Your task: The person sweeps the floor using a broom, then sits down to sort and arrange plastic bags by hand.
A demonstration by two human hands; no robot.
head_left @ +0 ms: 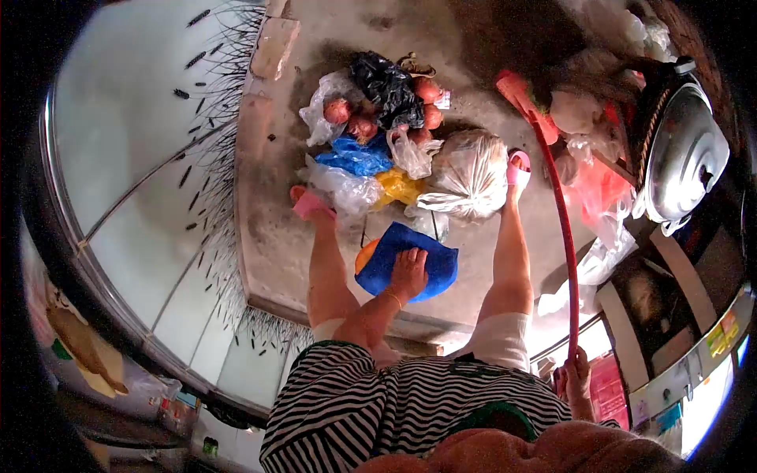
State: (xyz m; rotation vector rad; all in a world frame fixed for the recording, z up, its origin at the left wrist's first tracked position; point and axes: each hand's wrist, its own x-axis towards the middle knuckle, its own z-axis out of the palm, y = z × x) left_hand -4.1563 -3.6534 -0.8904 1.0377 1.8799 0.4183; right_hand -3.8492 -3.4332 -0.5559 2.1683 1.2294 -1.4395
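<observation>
Red broom handle (572, 268); blue cloth (398, 241); black-and-white striped shirt (441, 394); pink slippers (315, 205)

The grey floor (331, 35) carries a close cluster — black bag (385, 88), blue bag (355, 156), yellow bag (397, 187), red onions (337, 110), bulging white bag (467, 173).

Red broom (561, 201): long, slim handle, slightly bowed; I hold it near its closer end, out at my right side, so it slants away from me.
Broom head (514, 88): pinkish red, broader than the handle, at the far end; its bristles are too blurred to make out.
Blue cloth (382, 264): deep blue, matte, with uneven edges; spread before me under my touch, well apart from the broom.
</observation>
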